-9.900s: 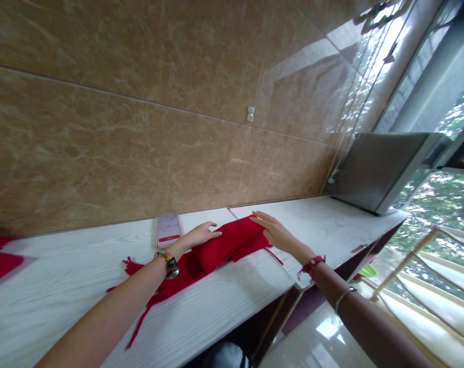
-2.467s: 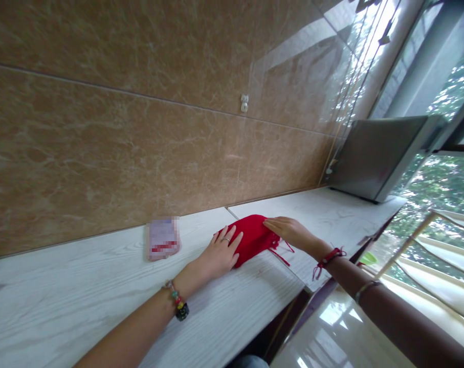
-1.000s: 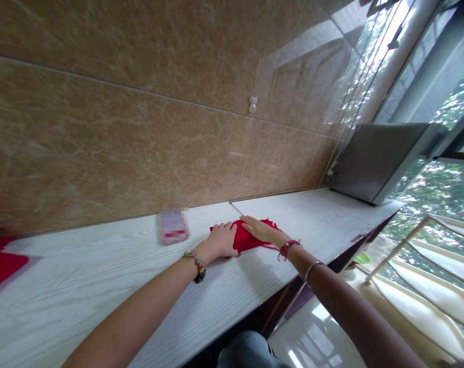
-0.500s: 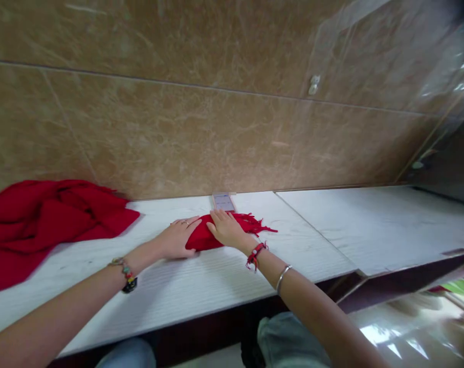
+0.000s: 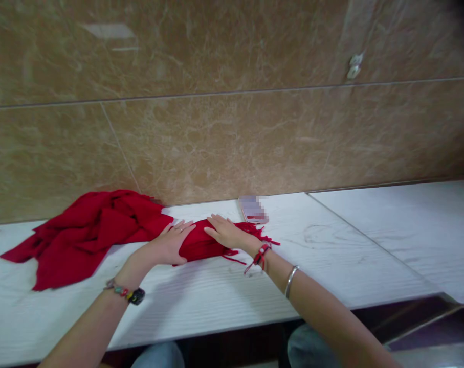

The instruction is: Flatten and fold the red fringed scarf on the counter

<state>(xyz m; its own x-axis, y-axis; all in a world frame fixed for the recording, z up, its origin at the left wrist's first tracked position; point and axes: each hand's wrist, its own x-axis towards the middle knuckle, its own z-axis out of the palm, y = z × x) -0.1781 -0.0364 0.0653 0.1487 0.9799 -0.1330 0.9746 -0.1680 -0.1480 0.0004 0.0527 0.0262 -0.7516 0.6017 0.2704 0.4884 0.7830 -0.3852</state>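
Observation:
A folded red scarf [image 5: 201, 242] with fringe at its right end lies on the white tabletop [image 5: 224, 296]. Over its left end rests my left hand [image 5: 172, 244], fingers stretched out and a ring on one of them. My right hand [image 5: 228, 234] lies flat on the scarf's right part, just before the fringe. Both palms face down, so the cloth under them is hidden. Left of my hands a second red cloth [image 5: 101, 225] sits in a loose, crumpled heap against the wall.
Behind the scarf, a phone [image 5: 250, 208] lies close to the wall, partly blurred out. Brown marbled tiles [image 5: 224, 138] rise along the table's back edge. A small white fitting [image 5: 354, 66] is on the wall. A seam crosses the tabletop at the right.
The view has turned left, so the whole scene sits further right and more of the crumpled cloth shows. Both hands stay on the folded scarf, and some fringe now shows at its front edge.

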